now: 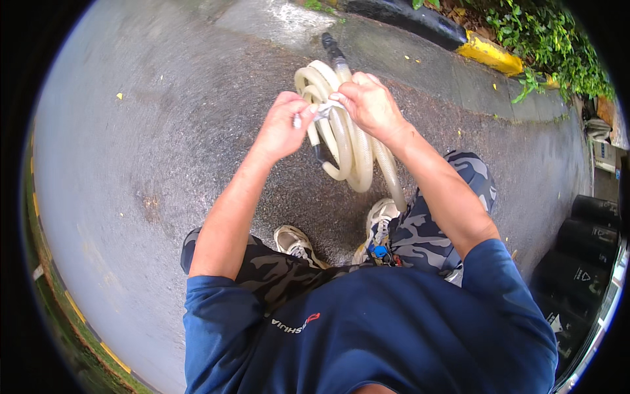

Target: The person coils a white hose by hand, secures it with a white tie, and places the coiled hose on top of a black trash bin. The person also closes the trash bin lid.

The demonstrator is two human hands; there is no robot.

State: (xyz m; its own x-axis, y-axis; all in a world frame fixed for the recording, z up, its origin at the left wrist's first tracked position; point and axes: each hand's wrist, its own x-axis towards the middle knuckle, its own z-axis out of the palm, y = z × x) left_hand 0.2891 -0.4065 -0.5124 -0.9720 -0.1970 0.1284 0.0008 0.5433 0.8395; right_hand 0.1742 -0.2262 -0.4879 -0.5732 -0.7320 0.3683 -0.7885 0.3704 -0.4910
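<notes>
A coiled ribbed plastic hose [363,162], cream and translucent, is bunched before me above the wet ground. A white strip [325,109], perhaps cloth or plastic, passes around several of its loops. My left hand [289,123] pinches one end of this strip between thumb and fingers. On the other side, my right hand [368,103] grips the strip close against the coil. One hose end with a black fitting [333,47] points away from me. A second black fitting [319,153] shows at the coil's lower left. The hose's lower end reaches down near my right shoe.
Wet asphalt [147,162] surrounds my feet. A black and yellow kerb [487,51] with leafy shrubs [546,44] runs along the upper right. Black bins [573,276] stand in a row at the right. Another painted kerb [74,308] curves along the left.
</notes>
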